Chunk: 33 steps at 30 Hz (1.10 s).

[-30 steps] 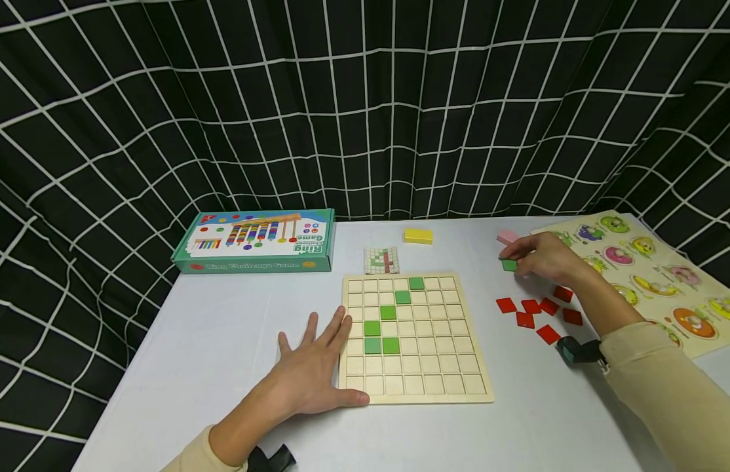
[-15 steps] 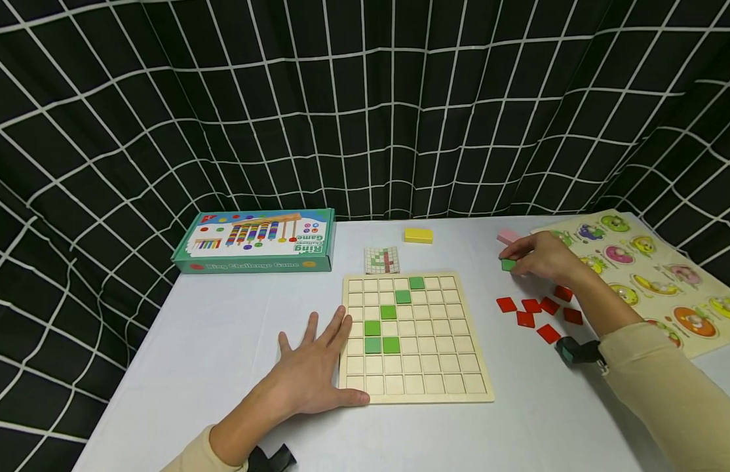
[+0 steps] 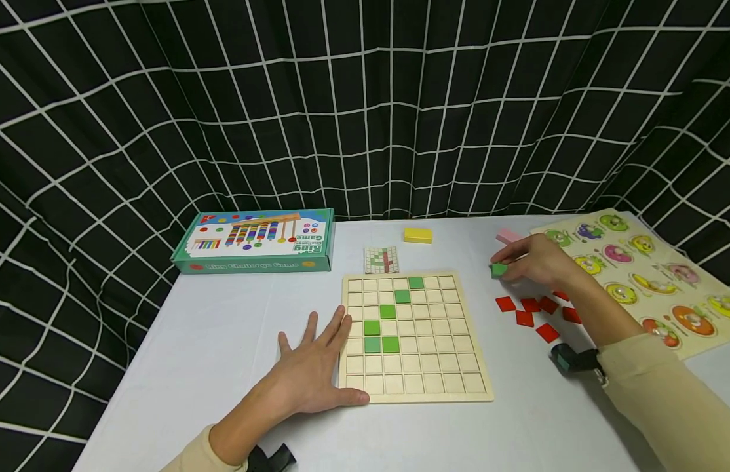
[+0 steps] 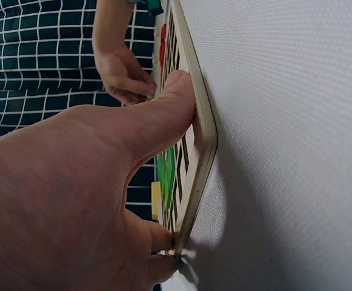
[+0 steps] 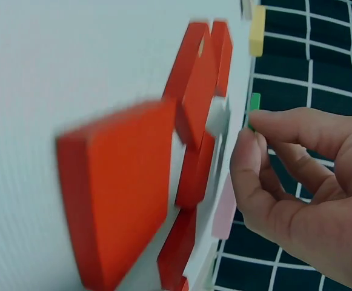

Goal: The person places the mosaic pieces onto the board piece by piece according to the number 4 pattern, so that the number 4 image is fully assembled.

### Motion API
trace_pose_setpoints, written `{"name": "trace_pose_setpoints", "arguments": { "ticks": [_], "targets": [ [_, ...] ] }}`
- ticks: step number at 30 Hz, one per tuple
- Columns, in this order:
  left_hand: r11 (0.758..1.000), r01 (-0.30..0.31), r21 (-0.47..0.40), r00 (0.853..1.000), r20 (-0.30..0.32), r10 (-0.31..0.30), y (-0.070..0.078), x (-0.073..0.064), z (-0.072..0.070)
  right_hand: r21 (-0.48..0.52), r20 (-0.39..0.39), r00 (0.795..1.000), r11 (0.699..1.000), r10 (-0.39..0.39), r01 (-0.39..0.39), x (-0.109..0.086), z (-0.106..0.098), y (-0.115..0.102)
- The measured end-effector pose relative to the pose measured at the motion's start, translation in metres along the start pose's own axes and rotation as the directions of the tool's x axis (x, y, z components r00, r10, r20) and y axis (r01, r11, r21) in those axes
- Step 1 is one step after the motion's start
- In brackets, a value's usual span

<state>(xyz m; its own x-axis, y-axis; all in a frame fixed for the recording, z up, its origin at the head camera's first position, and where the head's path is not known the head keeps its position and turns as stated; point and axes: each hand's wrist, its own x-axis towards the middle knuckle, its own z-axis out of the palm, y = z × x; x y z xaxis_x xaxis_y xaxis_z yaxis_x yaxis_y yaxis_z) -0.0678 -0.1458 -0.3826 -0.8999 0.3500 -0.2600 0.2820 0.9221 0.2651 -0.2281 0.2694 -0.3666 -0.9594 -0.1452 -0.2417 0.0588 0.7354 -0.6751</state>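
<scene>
My right hand pinches a small green square tile between thumb and fingertips, right of the grid board. In the right wrist view the green tile sticks out past the fingertips. My left hand rests with spread fingers at the left edge of the wooden grid board. Its thumb lies on the board's near left corner; the left wrist view shows the thumb on the board's rim. Several green tiles sit in the board's squares, most along a diagonal.
Several red tiles lie loose right of the board. A pink block and a yellow block stand farther back. A small pattern card lies behind the board. A game box is at back left, a fruit picture sheet at right.
My right hand has drawn slightly left and toward me with the green tile, which now shows more in front of the fingertips. The left hand and the board have stayed put.
</scene>
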Motion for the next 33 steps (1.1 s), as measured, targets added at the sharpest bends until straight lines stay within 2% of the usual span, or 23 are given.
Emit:
{"name": "trace_pose_setpoints", "arguments": {
  "ticks": [9,20,33],
  "targets": [
    [1.000,-0.001,-0.005,1.000,-0.002,0.001,0.000,0.000,0.001,0.020,0.030,0.999,1.000,-0.015,0.014,-0.012,0.011,-0.015],
    [1.000,-0.003,-0.007,1.000,-0.004,0.003,-0.001,0.002,0.002,0.122,0.094,0.993,0.991,-0.073,0.061,-0.025,0.026,-0.036],
    [1.000,-0.005,-0.004,1.000,0.004,0.005,0.000,0.001,0.000,0.113,0.133,0.986,0.989,-0.105,0.091,-0.046,0.050,-0.071]
  ]
}}
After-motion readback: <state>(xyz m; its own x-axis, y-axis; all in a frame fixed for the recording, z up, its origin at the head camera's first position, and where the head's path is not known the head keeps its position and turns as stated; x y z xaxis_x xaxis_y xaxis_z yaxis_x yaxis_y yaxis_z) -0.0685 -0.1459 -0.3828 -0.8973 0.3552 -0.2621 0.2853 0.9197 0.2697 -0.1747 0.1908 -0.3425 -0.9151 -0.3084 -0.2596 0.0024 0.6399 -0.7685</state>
